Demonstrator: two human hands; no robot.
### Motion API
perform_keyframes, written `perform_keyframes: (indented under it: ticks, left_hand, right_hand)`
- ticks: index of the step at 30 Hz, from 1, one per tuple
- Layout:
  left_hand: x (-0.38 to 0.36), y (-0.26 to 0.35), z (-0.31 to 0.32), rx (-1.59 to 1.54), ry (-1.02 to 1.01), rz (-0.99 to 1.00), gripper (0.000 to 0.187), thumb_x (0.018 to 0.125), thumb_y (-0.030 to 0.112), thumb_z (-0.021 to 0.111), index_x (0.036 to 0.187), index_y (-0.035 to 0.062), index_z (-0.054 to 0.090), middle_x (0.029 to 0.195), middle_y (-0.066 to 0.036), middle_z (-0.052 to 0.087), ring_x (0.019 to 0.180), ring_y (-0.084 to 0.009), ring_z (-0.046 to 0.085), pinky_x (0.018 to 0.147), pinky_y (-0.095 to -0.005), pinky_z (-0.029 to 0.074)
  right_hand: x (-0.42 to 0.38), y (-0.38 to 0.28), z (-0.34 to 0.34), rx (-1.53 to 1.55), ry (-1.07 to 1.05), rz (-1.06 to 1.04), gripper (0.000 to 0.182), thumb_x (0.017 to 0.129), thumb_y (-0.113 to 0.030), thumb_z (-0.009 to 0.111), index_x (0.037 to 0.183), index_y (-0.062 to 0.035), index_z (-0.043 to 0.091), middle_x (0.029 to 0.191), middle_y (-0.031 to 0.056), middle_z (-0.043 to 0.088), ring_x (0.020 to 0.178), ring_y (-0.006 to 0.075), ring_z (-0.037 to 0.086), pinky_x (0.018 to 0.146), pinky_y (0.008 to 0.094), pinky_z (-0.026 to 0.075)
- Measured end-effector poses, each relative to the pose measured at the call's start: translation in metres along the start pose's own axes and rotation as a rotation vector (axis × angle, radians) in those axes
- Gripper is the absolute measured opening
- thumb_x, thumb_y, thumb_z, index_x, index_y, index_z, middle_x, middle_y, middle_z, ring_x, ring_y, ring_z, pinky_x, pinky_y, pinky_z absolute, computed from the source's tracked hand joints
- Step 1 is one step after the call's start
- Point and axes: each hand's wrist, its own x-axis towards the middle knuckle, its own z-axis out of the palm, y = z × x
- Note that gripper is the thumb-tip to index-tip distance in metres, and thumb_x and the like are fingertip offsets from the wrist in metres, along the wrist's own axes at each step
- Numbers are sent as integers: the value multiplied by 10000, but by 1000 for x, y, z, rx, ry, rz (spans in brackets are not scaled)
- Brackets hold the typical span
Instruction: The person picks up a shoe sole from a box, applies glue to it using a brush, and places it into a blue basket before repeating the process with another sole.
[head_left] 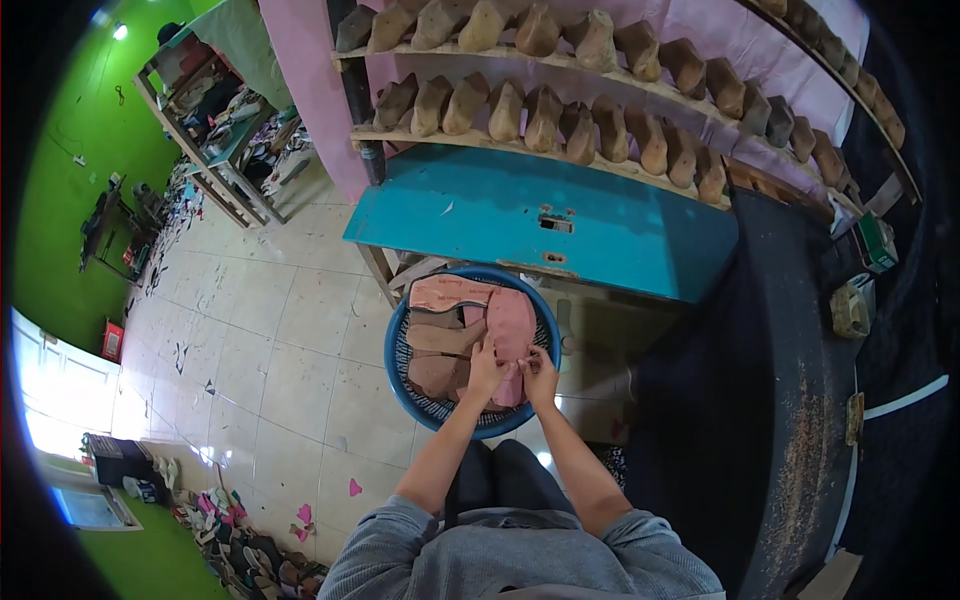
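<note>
Both hands meet over the near side of a round blue basket that sits on the tiled floor in front of the person's knees. The left hand and the right hand are side by side, nearly touching, their fingers curled down onto a pink sole-shaped piece that lies on the right of the basket; the fingertips look pinched on its lower edge, though how firmly they grip it is too small to tell. Just left of that piece, in the same basket, lie brown cut pieces stacked flat, with another pink piece at the far rim. Beyond the basket stands a teal surface, its top bare but for small marks. Above it, two wooden shelves carry rows of shoe lasts set upright side by side. To the right runs a dark, dusty workbench.
</note>
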Motion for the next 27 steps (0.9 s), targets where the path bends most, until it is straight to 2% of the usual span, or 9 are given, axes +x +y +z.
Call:
perform_keyframes:
  ticks: [4, 6, 11, 16, 18, 19, 21, 25, 27]
  left_hand:
    - [-1, -3, 4, -72, 36, 31, 771, 628, 15, 718, 1309, 67, 361, 1036, -237, 459, 917, -410, 493, 832, -423, 439]
    - [-5, 1, 3, 191, 106, 138, 747, 631, -4, 716, 1298, 91, 395, 1060, -203, 432, 907, -359, 511, 803, -398, 454]
    - [-10, 13, -4, 231, 120, 94, 689, 648, 42, 714, 1272, 87, 426, 1053, -223, 433, 954, -393, 475, 837, -419, 418]
    - [-17, 56, -37, 158, 140, 109, 550, 720, 64, 655, 1235, 84, 464, 1020, -210, 451, 919, -375, 495, 813, -423, 426]
    - [-29, 91, -62, 107, 269, 99, 339, 748, 90, 644, 1079, 63, 583, 929, -186, 495, 826, -345, 536, 743, -399, 451]
    - [-37, 106, -74, 106, 268, 106, 339, 748, 90, 644, 1079, 63, 583, 929, -186, 495, 826, -345, 536, 743, -399, 451]
    - [-51, 132, -97, 115, 396, 157, 165, 770, 113, 637, 919, 42, 644, 835, -159, 519, 751, -325, 553, 681, -383, 454]
    - [-83, 172, -129, 77, 399, 168, 130, 778, 132, 643, 865, 36, 650, 810, -141, 519, 761, -311, 547, 686, -387, 437]
    - [-97, 181, -136, 81, 390, 198, 123, 776, 130, 644, 858, 38, 649, 807, -136, 516, 767, -307, 543, 691, -387, 435]
  right_hand:
    - [2, 15, 9, -8, 24, 6, 333, 783, -41, 655, 1100, -28, 553, 809, 116, 651, 711, 158, 645, 639, 276, 506]
    - [3, 22, 12, -67, 10, 38, 332, 780, -72, 662, 1093, -20, 563, 817, 136, 657, 711, 189, 652, 652, 287, 508]
    - [1, 19, 5, -148, 37, -83, 305, 784, -82, 658, 1078, -40, 589, 818, 120, 641, 698, 176, 625, 626, 274, 502]
    - [-5, -31, -28, -227, 79, -152, 222, 787, -82, 647, 1003, -38, 615, 818, 116, 622, 689, 190, 618, 614, 285, 506]
    - [-14, -67, -48, -167, 107, -261, 120, 805, -83, 629, 912, -29, 637, 821, 108, 609, 680, 191, 610, 598, 291, 506]
    - [-19, -84, -57, -165, 114, -264, 120, 805, -83, 629, 912, -29, 637, 821, 108, 609, 680, 191, 610, 598, 291, 506]
    - [-28, -115, -75, -168, 128, -255, 89, 808, -84, 619, 862, -15, 637, 851, 133, 587, 725, 254, 601, 621, 306, 505]
    - [-49, -155, -104, -137, 205, -323, 91, 817, -81, 622, 875, -12, 639, 860, 111, 598, 703, 208, 599, 606, 285, 500]
    - [-62, -168, -116, -227, 273, -447, 87, 807, -66, 629, 871, -6, 634, 869, 109, 595, 734, 208, 596, 627, 277, 496]
